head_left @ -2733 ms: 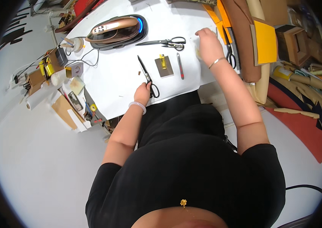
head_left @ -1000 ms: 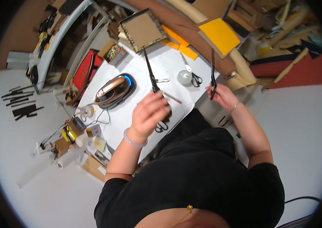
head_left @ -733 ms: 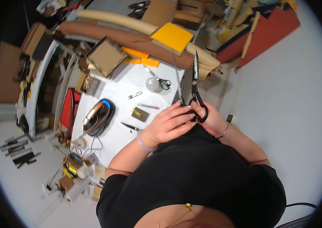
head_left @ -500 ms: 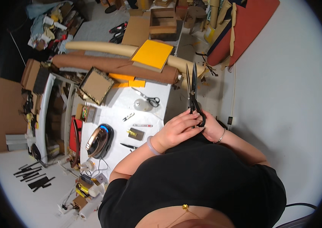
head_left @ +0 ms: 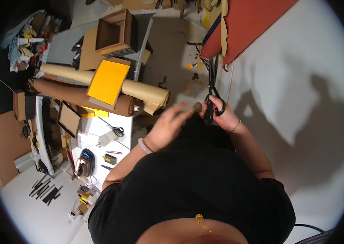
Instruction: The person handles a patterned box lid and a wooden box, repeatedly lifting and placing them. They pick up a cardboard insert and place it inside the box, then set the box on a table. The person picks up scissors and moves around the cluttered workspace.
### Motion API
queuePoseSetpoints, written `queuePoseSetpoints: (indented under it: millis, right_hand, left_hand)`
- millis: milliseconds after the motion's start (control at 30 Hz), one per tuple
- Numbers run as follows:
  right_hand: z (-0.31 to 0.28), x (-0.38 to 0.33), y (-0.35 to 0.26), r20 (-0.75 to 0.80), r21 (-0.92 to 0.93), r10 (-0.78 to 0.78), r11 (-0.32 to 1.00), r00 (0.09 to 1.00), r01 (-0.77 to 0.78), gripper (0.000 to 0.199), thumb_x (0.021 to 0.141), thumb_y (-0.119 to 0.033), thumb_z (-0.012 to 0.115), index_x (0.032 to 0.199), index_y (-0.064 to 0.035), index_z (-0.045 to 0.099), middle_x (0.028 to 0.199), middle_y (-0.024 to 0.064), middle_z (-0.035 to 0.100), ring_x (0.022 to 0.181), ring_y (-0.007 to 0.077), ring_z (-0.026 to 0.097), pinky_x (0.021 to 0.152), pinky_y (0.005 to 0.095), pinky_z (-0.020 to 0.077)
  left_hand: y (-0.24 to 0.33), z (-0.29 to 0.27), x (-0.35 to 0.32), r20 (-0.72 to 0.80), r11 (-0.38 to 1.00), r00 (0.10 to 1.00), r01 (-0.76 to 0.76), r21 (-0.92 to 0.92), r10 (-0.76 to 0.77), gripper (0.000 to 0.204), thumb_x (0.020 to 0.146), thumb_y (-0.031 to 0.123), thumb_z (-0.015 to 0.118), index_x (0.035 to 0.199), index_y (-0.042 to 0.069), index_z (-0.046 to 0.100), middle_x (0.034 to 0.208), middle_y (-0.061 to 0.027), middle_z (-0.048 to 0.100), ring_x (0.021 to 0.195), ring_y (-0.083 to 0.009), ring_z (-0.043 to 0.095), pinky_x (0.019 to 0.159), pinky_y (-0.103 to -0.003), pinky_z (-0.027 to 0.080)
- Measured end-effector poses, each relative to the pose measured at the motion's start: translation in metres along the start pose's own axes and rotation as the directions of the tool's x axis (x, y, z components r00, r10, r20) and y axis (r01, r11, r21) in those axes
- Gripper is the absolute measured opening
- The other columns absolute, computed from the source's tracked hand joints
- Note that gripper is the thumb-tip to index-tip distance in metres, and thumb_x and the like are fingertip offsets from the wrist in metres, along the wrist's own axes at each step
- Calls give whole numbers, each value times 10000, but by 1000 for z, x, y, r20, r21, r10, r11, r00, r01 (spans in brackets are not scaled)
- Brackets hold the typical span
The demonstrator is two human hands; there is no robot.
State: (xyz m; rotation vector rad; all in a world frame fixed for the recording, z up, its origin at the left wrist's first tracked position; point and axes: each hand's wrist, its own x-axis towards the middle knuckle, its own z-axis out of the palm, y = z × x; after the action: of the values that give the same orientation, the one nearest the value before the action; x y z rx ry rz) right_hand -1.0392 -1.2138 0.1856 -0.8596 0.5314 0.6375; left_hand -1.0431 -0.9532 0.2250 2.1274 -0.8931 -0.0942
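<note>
Large black-handled scissors (head_left: 212, 81) point away from me, with my right hand (head_left: 221, 116) closed on their handles. Their blades reach toward the floor scraps and look nearly together. My left hand (head_left: 167, 127) hangs to the left of the scissors, apart from them. Its fingers are stretched out and slightly blurred, and I see nothing in them. A brown roll of material (head_left: 70, 91) and a cream roll (head_left: 139, 89) lie on the table beyond this hand, with a yellow sheet on a board (head_left: 108, 82) across them.
On the white table (head_left: 122, 132) are a second pair of scissors (head_left: 117, 131), a translucent bottle (head_left: 106, 139) and an iron (head_left: 86, 162). An open cardboard box (head_left: 115, 32) stands farther back. Red sheet material (head_left: 249, 32) leans at the wall, near scraps (head_left: 188, 84) on the floor.
My left hand has come off the scissors and moved left. The right hand keeps hold of them. The view has turned, so the table now appears farther left.
</note>
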Motion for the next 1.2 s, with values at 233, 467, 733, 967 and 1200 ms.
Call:
queuePoseSetpoints:
  millis: [233, 467, 733, 967, 1200]
  right_hand:
    - [-14, 78, -127, 165, 18, 90, 995, 982, -94, 389, 1068, -458, 425, 969, -101, 543, 829, 27, 551, 811, 184, 553, 820, 370, 508]
    - [59, 208, -253, 345, -102, 111, 992, 932, -81, 351, 1035, -429, 487, 1068, -92, 578, 861, 30, 549, 854, 192, 545, 815, 372, 497]
    - [130, 353, -410, 169, -260, 140, 961, 976, -93, 295, 958, -393, 542, 1012, -103, 532, 881, 15, 507, 871, 187, 530, 863, 391, 477]
    - [140, 456, -527, 35, -17, 116, 993, 993, -116, 219, 951, -294, 582, 1029, -89, 578, 923, 38, 581, 957, 225, 591, 999, 419, 457]
    - [159, 639, -620, -156, 223, 201, 961, 967, -164, 261, 912, -273, 652, 898, -30, 555, 911, 93, 591, 923, 262, 594, 1047, 467, 466]
  left_hand:
    - [-157, 37, -52, -234, 645, 678, 735, 208, -697, 503, 894, 105, 676, 1361, 6, 517, 1354, -234, 519, 1247, -427, 522, 1047, -458, 462]
    - [-218, -20, -2, -479, 620, 571, 782, 69, -667, 158, 886, 12, 630, 1030, 7, 696, 1051, -158, 690, 968, -359, 664, 867, -415, 543]
    - [-360, -166, 265, -651, 817, 639, 575, 49, -410, 186, 839, 4, 666, 1023, 24, 652, 1031, -137, 660, 976, -350, 633, 857, -418, 512]
    - [-441, -186, 438, -404, 902, 807, 381, -203, -432, 151, 864, 38, 655, 1013, 11, 654, 1018, -163, 646, 940, -365, 624, 851, -436, 523]
    - [-539, -266, 456, -184, 836, 830, 544, 64, -526, 143, 907, 136, 621, 959, 8, 661, 910, -172, 645, 873, -370, 638, 792, -462, 531]
